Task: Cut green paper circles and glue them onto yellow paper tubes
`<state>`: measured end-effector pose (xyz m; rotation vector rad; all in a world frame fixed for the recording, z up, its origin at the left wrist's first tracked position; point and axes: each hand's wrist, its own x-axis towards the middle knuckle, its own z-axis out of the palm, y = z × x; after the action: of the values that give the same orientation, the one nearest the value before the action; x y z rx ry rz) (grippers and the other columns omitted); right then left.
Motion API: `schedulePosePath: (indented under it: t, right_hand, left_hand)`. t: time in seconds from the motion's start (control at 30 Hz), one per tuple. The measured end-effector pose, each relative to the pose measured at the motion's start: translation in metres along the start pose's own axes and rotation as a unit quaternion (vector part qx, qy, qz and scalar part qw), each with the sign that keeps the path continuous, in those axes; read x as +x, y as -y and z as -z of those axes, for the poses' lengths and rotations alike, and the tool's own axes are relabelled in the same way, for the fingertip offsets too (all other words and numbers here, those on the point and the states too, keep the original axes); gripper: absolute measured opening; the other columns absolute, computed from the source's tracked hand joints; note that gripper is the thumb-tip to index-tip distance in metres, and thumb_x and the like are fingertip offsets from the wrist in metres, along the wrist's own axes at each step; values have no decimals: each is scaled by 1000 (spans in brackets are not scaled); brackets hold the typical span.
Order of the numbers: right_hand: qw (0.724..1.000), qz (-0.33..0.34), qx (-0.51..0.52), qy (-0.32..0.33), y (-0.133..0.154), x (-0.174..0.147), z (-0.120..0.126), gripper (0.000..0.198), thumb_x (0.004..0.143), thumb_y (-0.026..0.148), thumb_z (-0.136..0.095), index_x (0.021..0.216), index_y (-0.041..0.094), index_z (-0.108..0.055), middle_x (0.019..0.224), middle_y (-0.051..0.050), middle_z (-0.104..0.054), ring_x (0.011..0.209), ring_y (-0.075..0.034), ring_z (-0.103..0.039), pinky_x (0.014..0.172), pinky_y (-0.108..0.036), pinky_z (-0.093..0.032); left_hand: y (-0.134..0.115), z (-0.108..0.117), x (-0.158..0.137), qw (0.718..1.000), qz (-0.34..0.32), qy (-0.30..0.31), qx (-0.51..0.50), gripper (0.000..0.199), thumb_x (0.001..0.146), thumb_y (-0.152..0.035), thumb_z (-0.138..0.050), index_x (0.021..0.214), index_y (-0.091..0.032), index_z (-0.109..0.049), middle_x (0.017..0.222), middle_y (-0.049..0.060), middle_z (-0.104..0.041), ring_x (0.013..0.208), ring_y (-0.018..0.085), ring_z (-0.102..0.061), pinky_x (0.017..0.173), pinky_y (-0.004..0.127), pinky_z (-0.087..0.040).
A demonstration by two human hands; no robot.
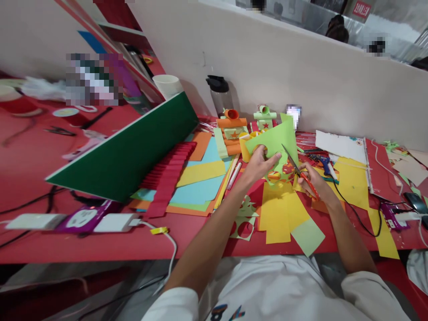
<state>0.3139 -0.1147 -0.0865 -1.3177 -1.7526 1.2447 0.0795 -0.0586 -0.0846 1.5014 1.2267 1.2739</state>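
My left hand grips a sheet of light green paper by its lower edge and holds it up above the table. In my right hand are scissors with orange handles, fingers closed round the grips. Their blades are parted and lie against the green sheet's right part. Below the hands lie yellow paper sheets, a pale green square and a green offcut with round holes. Behind the sheet stand orange and green paper models with red stars.
A dark green board leans on the left, beside red pleated paper and coloured sheets. Power strips with cords lie near the table's front edge. A blue glue gun, a bottle and a white partition are farther back.
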Motion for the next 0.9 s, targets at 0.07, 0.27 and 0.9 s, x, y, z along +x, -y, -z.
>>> schedulePosePath:
  t: [0.07, 0.27, 0.9]
  right_hand:
    - [1000, -4, 2, -1, -1, 1, 0, 38, 89, 47, -71, 109, 28, -45, 79, 8, -61, 43, -8, -45, 41, -22, -37]
    - [1000, -12, -2, 18, 7, -2, 4, 36, 89, 46, -69, 108, 27, -45, 75, 8, -56, 45, -8, -39, 43, -22, -35]
    - [1000, -13, -5, 27, 8, -1, 1, 31, 89, 42, -69, 105, 27, -47, 73, 10, -55, 41, -8, -38, 41, -23, -32]
  left_hand:
    - [-1, 0, -1, 1000, 6, 6, -26, 49, 83, -41, -82, 79, -24, -36, 75, -7, -33, 61, 9, -36, 54, 24, -31]
    - [-10, 5, -3, 997, 23, 35, -59, 52, 78, -39, -87, 79, -24, -37, 72, -8, -34, 59, 8, -35, 53, 24, -31]
    - [-14, 20, -2, 997, 32, 73, 8, 45, 81, -33, -83, 79, -24, -39, 71, -6, -39, 58, 10, -39, 52, 25, -28]
